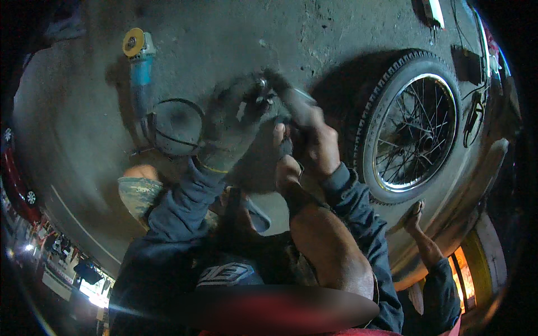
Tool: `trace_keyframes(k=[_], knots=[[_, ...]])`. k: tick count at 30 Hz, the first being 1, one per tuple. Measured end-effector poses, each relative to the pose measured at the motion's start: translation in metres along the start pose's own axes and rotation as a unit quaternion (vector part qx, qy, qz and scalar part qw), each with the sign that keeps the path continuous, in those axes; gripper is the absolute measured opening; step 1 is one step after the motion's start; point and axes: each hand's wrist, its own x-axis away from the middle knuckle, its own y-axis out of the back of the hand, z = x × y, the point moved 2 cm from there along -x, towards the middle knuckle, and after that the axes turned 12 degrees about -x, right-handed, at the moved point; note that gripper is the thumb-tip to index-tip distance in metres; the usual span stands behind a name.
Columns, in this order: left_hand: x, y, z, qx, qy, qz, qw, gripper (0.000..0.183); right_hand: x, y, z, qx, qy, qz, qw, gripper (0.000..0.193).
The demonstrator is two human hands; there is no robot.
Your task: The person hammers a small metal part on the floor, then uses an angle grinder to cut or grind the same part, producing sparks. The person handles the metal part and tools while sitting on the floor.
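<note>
My left hand (227, 137), in what looks like a grey glove with a yellow cuff edge, reaches over the floor in front of me. Its fingers are dark and smeared, beside a small shiny metal part (262, 84) whose kind I cannot make out. My right hand (322, 143) is bare and closed around a blurred tool with a dark, elongated end (288, 98), which reaches toward that metal part. Below the tool, my foot (287, 168) is planted between the two hands.
A spoked wheel with a knobby tyre (412, 131) lies on the right. On the left are an angle grinder (140, 67) with a yellow disc and a thin black loop (190, 106). Another person's limb (426, 246) shows at lower right. Dark tools (473, 117) lie beyond the wheel.
</note>
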Motion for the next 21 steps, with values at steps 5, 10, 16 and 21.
trace_keyframes(k=[5, 10, 16, 21], knots=[[0.009, -0.001, 0.011, -0.058, 0.023, -0.053, 0.997, 0.039, 0.006, 0.006, 0.004, -0.007, -0.010, -0.027, 1.000, 0.035], [0.027, -0.003, 0.021, 0.071, 0.142, -0.005, 0.987, 0.035, 0.012, 0.006, 0.012, 0.090, 0.147, -0.065, 0.983, 0.043], [0.013, 0.004, 0.019, 0.042, 0.030, -0.016, 0.999, 0.033, 0.008, -0.001, -0.003, 0.053, 0.023, 0.038, 0.998, 0.035], [0.021, -0.003, 0.019, 0.024, 0.047, 0.006, 0.999, 0.039, 0.013, 0.004, 0.001, 0.101, 0.165, -0.056, 0.980, 0.034]])
